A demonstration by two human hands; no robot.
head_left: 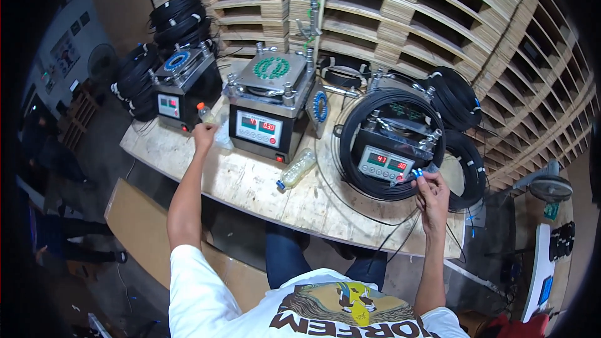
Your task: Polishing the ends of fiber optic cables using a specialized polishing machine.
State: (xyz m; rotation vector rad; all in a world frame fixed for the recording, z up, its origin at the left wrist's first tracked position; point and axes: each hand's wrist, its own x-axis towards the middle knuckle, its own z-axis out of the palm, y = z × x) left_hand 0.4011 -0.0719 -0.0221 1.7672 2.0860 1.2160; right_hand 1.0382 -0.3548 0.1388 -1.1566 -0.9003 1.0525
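The left hand [203, 134] is closed round a small clear plastic bottle with an orange cap [205, 112], held upright, cap up, just in front of the left grey box-shaped machine [181, 84] on the pale wooden table [250, 184]. The right hand [432, 197] pinches small blue-tipped cable connectors [417, 174], fingers narrow, at the front of the right machine [391, 150], ringed by a coil of black cable [357, 119]. Another clear bottle [297, 168] lies on its side, blue cap toward the person.

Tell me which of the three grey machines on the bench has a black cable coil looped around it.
The right machine, by the right hand. A black cable coil rings it. The middle machine and left machine have none around them.
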